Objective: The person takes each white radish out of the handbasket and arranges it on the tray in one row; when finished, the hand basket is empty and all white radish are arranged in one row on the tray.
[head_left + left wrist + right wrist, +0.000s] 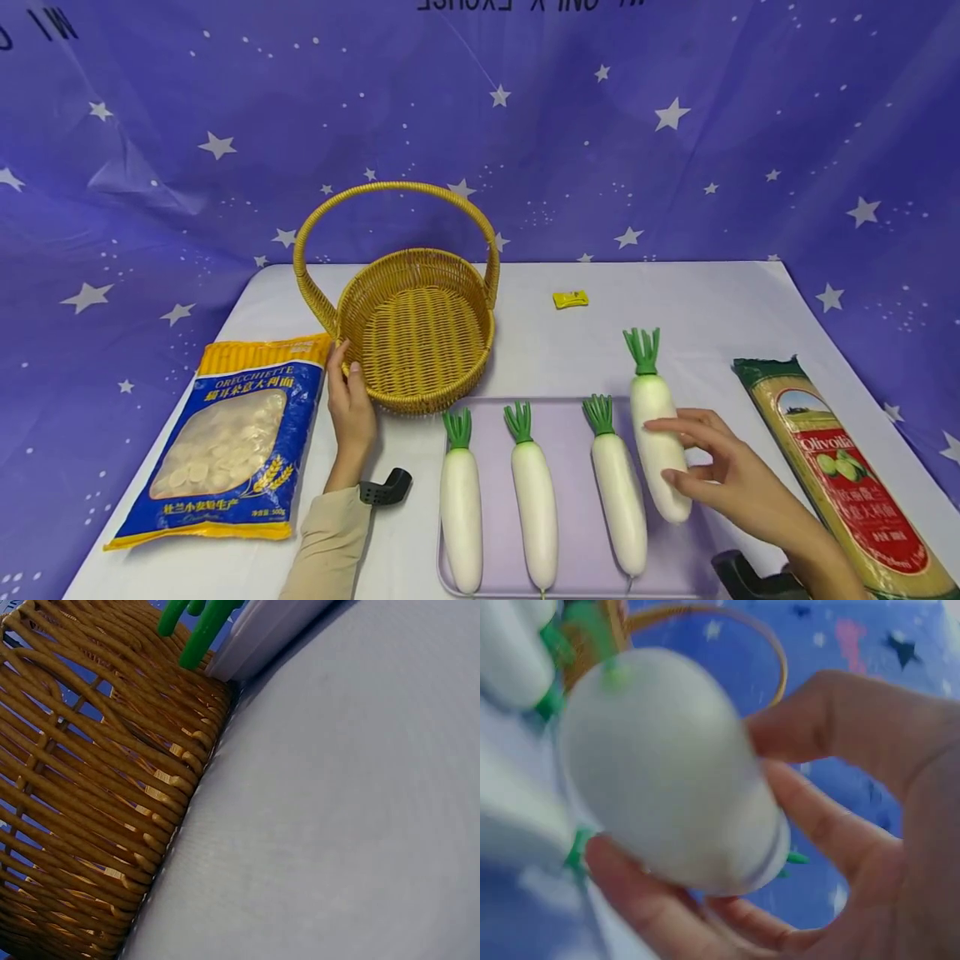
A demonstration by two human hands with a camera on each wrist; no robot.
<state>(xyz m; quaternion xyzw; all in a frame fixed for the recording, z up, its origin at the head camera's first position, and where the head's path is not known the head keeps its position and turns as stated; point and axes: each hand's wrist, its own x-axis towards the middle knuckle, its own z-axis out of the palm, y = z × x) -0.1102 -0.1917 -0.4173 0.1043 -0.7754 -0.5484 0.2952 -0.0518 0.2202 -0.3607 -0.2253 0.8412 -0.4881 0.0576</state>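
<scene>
In the head view my right hand (727,467) pinches a white radish (660,442) with green leaf stubs between thumb and fingers, over the right part of a lilac tray (570,483). The right wrist view shows that radish (667,757) large and blurred, its rounded end toward the camera. Three more radishes lie on the tray: one at the left (461,517), a second (535,517) beside it and a third (619,500) nearest the held one. My left hand (352,417) touches the left side of a wicker basket (423,342), fingers fairly straight; the left wrist view shows only the basket's weave (97,787).
A blue and yellow pasta bag (225,442) lies left of the basket. A long spaghetti packet (840,475) lies by my right forearm. A small yellow wrapped piece (571,299) is toward the back. A purple star-patterned cloth (600,150) hangs behind the white table.
</scene>
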